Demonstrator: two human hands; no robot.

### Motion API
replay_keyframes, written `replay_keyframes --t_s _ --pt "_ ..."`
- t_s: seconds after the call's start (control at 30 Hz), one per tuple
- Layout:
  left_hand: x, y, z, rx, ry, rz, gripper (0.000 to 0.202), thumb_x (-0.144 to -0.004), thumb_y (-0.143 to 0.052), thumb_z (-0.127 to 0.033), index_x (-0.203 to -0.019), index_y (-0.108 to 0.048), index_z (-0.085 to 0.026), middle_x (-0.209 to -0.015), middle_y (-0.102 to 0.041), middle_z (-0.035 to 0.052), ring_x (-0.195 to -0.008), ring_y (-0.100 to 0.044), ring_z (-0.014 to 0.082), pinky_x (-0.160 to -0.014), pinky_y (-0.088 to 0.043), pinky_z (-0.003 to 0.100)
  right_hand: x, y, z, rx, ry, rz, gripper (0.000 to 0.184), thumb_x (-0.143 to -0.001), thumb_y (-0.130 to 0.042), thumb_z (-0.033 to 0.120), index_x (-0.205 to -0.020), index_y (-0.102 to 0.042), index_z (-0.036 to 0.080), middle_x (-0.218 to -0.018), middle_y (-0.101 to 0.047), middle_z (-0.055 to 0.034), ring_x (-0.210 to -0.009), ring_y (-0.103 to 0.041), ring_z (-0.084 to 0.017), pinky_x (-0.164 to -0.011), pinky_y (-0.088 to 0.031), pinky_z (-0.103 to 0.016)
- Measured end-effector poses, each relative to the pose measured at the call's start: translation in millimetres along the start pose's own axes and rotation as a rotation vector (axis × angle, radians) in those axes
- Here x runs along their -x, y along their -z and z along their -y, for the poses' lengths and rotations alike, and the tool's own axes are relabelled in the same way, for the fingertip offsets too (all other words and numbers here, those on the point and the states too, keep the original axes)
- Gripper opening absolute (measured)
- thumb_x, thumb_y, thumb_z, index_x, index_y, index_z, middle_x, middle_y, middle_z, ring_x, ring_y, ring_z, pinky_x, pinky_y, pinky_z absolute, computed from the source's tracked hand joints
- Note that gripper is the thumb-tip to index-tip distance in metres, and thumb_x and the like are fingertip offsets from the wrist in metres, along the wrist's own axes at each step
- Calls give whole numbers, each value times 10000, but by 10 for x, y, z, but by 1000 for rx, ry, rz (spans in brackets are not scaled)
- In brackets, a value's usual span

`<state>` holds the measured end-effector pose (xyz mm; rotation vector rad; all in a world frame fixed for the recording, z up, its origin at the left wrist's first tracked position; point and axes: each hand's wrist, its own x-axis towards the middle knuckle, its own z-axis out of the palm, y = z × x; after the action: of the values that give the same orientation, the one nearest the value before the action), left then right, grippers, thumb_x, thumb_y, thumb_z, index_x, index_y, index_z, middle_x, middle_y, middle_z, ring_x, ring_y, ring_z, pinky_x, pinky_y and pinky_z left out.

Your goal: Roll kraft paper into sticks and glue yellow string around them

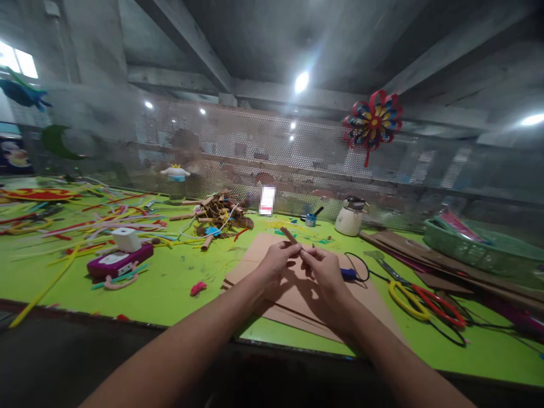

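Brown stick (pixel 290 235), thin, slanting up out of the hands, above stacked tan sheets (pixel 255 252) at the middle of the green tabletop (pixel 170 303). Left grip (pixel 278 260): pinching the stick, thumb against fingers. Right grip (pixel 323 265): fingertips pinched on its lower end, just beside the left ones.

Containers. Green basket (pixel 437 242), far right, openwork: pink clear-looking packet (pixel 461 225) leaning inside near the back rim; rest of the inside too blurred. Cream jug (pixel 348 221), dark top, upright behind the sheets; contents hidden. Small blue jar (pixel 310 220), left of the jug: black-handled tool (pixel 318 212) slanting beside or out of it, can't tell which. Greenish jar (pixel 177 191) at the back left, white crowned figure (pixel 175 172) on top; contents unclear.

Around: blue-handled tool (pixel 348 274) with black cord, on the sheets just beside the right hand. Scissors (pixel 410 300), one yellow loop, one red, lying right of the sheets. Pile of brown rolls (pixel 221 212) with yellow strands, back left. Purple block (pixel 121 260) with white plug (pixel 126 240) on top, left. Coloured strips (pixel 114 221) scattered behind it. Pink scrap (pixel 198 289) near the sheets' left edge.
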<state>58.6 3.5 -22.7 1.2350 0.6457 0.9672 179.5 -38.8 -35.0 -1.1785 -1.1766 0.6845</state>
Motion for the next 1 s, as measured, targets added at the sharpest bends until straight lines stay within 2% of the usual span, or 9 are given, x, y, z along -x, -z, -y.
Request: replay_keyframes --t_s 0.1,0.2,0.33,0.47,0.53,0.7,0.87,0.93,1.0 --pt "-34 25 54 -25 5 -97 220 -661 -656 -317 -766 -588 -136 -668 -585 37 -637 -527 139 -635 -396 274 29 -60 -39 17 -55 52 309 -695 -609 451 -656 -573 147 -473 -547 3 -395 -440 -92 -391 -318 -213" --pt "-51 41 49 -6 -35 -117 166 -649 -664 -263 -720 -579 -139 -629 -571 21 -595 -517 122 -589 -400 247 77 -101 -16 28 -108 110 296 -709 -592 454 -691 -560 161 -474 -551 14 -396 -458 -98 -396 -344 -213" --pt "-16 25 -16 93 -55 5 129 -654 -661 -211 -684 -568 -127 -629 -576 30 -578 -534 115 -557 -421 231 120 -108 33 -8 -104 147 278 -734 -559 444 -694 -545 169 -465 -548 22 -384 -445 -93 -395 -337 -210" --pt "50 -11 -72 169 51 139 81 -674 -632 -169 -701 -582 -111 -597 -573 36 -515 -526 116 -487 -425 232 108 -90 27 -57 -106 187 270 -726 -572 423 -661 -547 163 -483 -560 11 -397 -450 -92 -397 -327 -208" --pt "59 -14 -91 170 69 146 69 -679 -629 -157 -684 -592 -100 -565 -559 32 -471 -497 105 -443 -406 225 94 -85 13 -94 -105 199 273 -718 -586 426 -667 -556 159 -500 -560 11 -407 -454 -90 -403 -332 -207" --pt "-5 86 -152 135 22 5 69 -692 -635 -110 -754 -620 -83 -701 -639 81 -581 -566 104 -555 -452 208 145 -75 88 -89 -99 310 302 -728 -587 456 -760 -612 156 -536 -577 -1 -427 -474 -96 -423 -366 -214" --pt "-63 234 -268 148 -72 -134 67 -759 -595 -132 -818 -587 -101 -796 -667 103 -689 -620 135 -705 -495 280 221 57 319 168 -32 702 319 -708 -615 438 -607 -671 141 -522 -611 -30 -439 -500 -105 -438 -362 -211" --pt "-62 254 -296 136 -82 -143 75 -777 -585 -147 -834 -566 -102 -791 -668 106 -676 -628 142 -720 -499 306 166 174 381 265 27 709 346 -719 -603 452 -609 -692 136 -506 -606 -26 -418 -480 -94 -420 -341 -203" --pt "-52 250 -304 119 -85 -129 103 -793 -569 -156 -877 -544 -102 -779 -668 109 -666 -634 148 -727 -498 320 71 302 409 279 39 575 403 -739 -570 493 -622 -702 131 -432 -551 -4 -355 -410 -73 -384 -303 -198"
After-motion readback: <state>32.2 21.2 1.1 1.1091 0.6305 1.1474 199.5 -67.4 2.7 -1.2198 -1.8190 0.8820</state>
